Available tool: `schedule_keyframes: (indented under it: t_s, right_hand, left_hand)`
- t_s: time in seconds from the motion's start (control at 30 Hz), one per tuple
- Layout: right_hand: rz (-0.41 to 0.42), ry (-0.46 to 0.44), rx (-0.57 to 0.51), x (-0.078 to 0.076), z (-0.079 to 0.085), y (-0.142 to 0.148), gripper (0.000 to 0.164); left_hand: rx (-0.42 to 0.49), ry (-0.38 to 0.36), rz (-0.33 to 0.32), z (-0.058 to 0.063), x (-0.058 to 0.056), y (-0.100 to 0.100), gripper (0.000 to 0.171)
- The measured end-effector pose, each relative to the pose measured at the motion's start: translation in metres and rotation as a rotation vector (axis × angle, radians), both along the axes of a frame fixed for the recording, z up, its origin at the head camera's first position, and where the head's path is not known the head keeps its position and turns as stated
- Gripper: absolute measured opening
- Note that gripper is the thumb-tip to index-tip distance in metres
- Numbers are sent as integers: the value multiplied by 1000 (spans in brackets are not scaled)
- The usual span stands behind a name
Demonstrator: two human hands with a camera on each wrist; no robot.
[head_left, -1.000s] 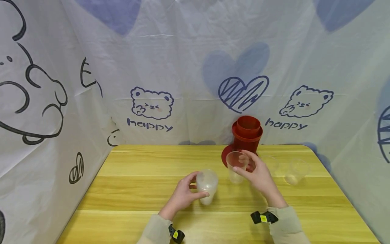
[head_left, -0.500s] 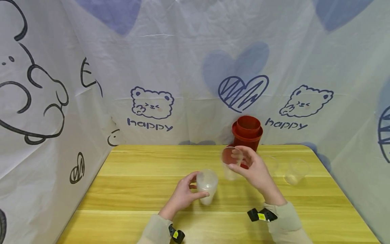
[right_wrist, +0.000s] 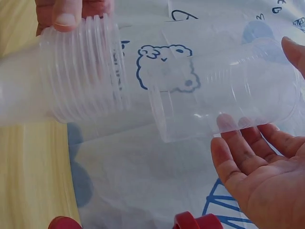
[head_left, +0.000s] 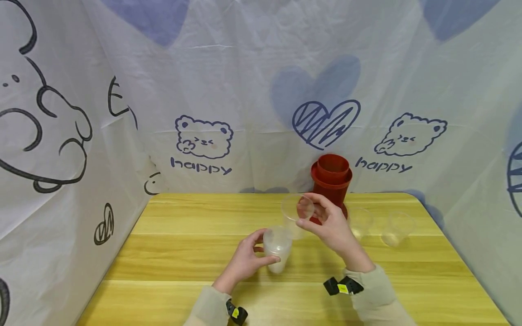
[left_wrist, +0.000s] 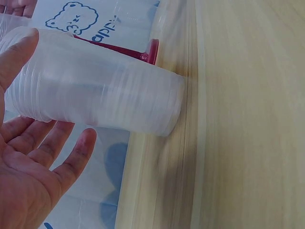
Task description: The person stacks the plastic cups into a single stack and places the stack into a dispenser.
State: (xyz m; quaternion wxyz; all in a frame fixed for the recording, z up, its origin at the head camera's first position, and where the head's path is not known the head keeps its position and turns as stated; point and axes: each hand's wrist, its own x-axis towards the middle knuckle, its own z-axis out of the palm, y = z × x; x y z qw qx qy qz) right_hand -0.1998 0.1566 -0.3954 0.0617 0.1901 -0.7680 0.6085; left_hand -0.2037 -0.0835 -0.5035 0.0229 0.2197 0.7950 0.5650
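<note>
The left hand (head_left: 246,260) has its fingers round a stack of cups (head_left: 277,251). The right hand (head_left: 334,228) has its fingers round a clear cup (right_wrist: 221,93), at one o'clock from the stack, its bottom near the stack's top. To do this well, I'd hold the stack steady, line the bottom up with the middle, and lower it straight. Squeezing hard could bend the thin sides.

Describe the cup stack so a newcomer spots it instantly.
Start at the wooden table; near its middle, find the person's left hand, which grips the cup stack. Unlike the single clear cups to its right, it looks cloudy white with many nested rims.
</note>
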Motion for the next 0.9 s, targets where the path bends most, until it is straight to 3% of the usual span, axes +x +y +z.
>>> schedule_keyframes:
  t_s: [0.4, 0.6, 0.9]
  right_hand:
    - [73, 34, -12, -3, -7, -11, 59]
    - [113, 8, -33, -4, -11, -15, 60]
    - [132, -29, 39, -4, -24, -18, 58]
  left_hand:
    - [3, -25, -2, 1, 1, 0, 71]
    - [6, -18, -4, 1, 0, 0, 70]
    - [11, -23, -11, 1, 1, -1, 69]
